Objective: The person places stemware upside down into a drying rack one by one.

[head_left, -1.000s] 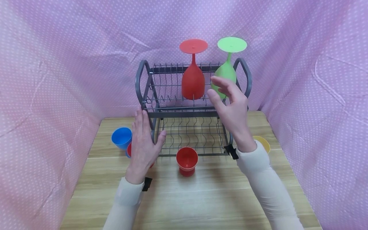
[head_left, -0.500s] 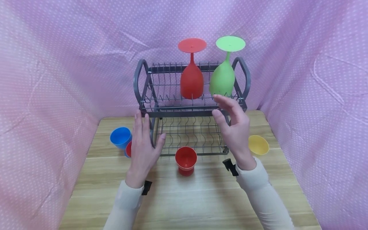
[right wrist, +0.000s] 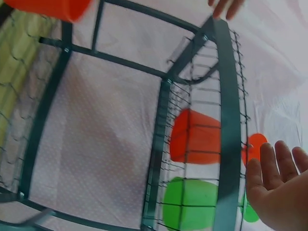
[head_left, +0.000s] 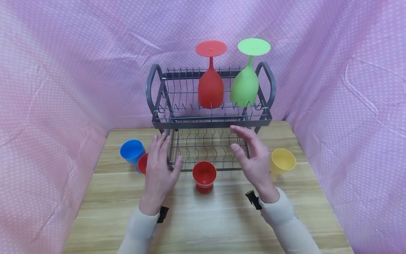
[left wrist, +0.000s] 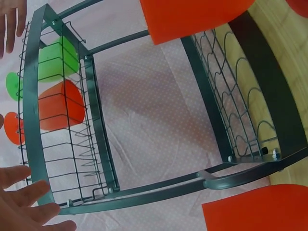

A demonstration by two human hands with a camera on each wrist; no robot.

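Observation:
My left hand [head_left: 157, 173] is in the air in front of the dark metal dish rack's [head_left: 209, 125] left side, fingers extended, holding nothing. My right hand [head_left: 253, 162] hovers before the right side, fingers slightly bent and thumb apart, also holding nothing. On the upper tier, a red goblet [head_left: 210, 88] and a light green goblet [head_left: 245, 86] stand upside down, bases up. Between my hands, a red goblet [head_left: 204, 174] stands upright on the table before the lower tier. Another red goblet [head_left: 142, 163] is partly hidden by my left hand.
A blue goblet [head_left: 131, 151] stands at the left of the rack, a yellow goblet [head_left: 283, 160] at the right beside my right hand. The wooden table [head_left: 203, 225] is enclosed by pink dotted cloth [head_left: 95, 70] at the back and sides.
My right hand has drawn down and back from beside the green goblet to below the upper tier. The left hand has come slightly back off the rack's left side.

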